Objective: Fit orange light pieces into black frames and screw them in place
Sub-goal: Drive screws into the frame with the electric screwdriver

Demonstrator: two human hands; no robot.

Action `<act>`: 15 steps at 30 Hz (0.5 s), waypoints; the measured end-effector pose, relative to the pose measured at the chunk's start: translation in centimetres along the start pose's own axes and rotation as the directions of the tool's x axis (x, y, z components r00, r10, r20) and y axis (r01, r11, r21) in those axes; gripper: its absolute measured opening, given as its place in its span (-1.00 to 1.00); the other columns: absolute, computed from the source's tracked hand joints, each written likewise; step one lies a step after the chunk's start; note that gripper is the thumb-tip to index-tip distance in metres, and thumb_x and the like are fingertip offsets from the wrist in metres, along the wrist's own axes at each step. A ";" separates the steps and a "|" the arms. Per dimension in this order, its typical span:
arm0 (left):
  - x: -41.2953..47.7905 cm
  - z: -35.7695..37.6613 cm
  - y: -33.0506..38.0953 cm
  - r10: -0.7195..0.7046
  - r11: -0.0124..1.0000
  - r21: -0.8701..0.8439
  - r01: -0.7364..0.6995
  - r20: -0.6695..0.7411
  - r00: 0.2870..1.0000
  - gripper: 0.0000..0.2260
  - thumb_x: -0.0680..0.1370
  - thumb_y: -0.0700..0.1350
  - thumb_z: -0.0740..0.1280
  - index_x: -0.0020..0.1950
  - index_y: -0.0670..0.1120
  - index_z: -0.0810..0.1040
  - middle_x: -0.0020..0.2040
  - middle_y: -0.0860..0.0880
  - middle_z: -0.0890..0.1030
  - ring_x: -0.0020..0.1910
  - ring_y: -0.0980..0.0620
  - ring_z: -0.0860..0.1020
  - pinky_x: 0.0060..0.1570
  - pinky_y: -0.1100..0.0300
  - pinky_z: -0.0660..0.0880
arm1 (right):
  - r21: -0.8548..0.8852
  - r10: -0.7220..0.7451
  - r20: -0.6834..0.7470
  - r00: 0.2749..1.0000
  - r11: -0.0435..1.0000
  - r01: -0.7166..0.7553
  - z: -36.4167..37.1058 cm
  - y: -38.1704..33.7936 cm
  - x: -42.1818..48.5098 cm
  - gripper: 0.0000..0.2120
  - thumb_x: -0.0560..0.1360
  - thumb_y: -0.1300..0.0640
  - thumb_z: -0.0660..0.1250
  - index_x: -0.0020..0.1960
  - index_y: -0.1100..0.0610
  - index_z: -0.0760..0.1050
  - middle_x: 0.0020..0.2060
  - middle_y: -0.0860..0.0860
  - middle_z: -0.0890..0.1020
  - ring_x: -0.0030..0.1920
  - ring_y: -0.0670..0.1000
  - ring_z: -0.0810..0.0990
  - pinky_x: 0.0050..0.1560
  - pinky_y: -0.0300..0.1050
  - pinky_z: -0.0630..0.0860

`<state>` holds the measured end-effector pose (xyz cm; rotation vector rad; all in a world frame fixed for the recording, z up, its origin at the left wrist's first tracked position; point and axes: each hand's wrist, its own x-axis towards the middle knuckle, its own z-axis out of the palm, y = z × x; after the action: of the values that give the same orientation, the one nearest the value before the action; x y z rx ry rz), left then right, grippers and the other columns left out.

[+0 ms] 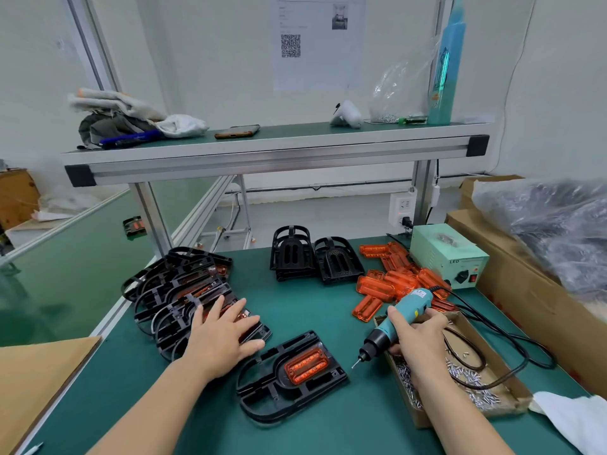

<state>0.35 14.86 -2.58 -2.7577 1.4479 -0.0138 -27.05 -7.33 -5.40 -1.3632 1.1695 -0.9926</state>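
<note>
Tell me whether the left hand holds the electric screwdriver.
No, the right hand grips the screwdriver; the left hand lies flat on stacked black frames.

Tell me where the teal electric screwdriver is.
Head view, right of centre: the teal electric screwdriver sits in the right hand by the cardboard screw box, bit pointing at the black plastic frame.

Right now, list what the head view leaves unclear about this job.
Head view only:
Screws in the near black frame: too small to tell if fitted.
Top frames of the stack: covered by the left hand.
Screw box: partly hidden by the right hand gripping the screwdriver.
Wall sheet text: too blurred.
</note>
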 end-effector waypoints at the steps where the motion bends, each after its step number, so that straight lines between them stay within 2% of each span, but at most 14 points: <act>1: 0.1 0.1 -0.2 0.010 0.999 0.032 -0.010 0.012 1.000 -0.42 0.50 0.48 0.06 0.51 0.38 0.18 0.62 0.16 -0.01 0.60 -0.12 -0.12 0.49 -0.25 -0.20 | 0.003 0.003 -0.001 1.000 1.000 -0.003 0.0 0.1 0.0 -0.40 0.50 -0.07 0.48 0.31 -0.01 0.15 -0.20 0.08 0.68 -0.53 -0.01 0.62 -0.15 0.06 0.62; 5: -0.3 0.3 -1.1 0.006 0.993 0.117 -0.006 -0.007 1.000 -0.39 0.48 0.49 0.06 0.51 0.39 0.13 0.62 0.19 -0.03 0.60 -0.13 -0.07 0.49 -0.27 -0.17 | 0.016 0.009 -0.006 1.000 1.000 -0.009 0.1 0.2 0.1 -0.41 0.50 -0.07 0.48 0.29 -0.04 0.15 -0.17 0.08 0.67 -0.51 -0.02 0.64 -0.28 -0.08 0.52; 10: -1.1 -0.1 -2.9 0.019 0.988 0.156 -0.018 -0.003 1.000 -0.39 0.45 0.48 0.10 0.49 0.39 0.16 0.60 0.21 0.04 0.57 -0.13 0.06 0.50 -0.24 -0.12 | 0.003 0.020 -0.013 1.000 1.000 -0.020 0.1 0.1 0.2 -0.41 0.49 -0.08 0.49 0.29 -0.03 0.16 -0.16 0.08 0.67 -0.51 -0.03 0.64 -0.25 -0.07 0.52; 15: -2.1 -0.5 -4.3 0.017 0.987 0.159 -0.018 0.005 1.000 -0.40 0.45 0.45 0.14 0.48 0.39 0.18 0.61 0.20 0.03 0.57 -0.14 0.06 0.50 -0.24 -0.14 | 0.046 0.018 -0.009 1.000 0.999 -0.017 0.1 0.2 0.2 -0.41 0.49 -0.05 0.50 0.28 -0.04 0.15 -0.16 0.08 0.67 -0.52 0.01 0.64 -0.31 -0.08 0.53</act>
<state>2.70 19.06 -1.97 -2.6163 1.4038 -0.1181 -26.92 -7.45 -5.66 -1.3111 1.1571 -1.0089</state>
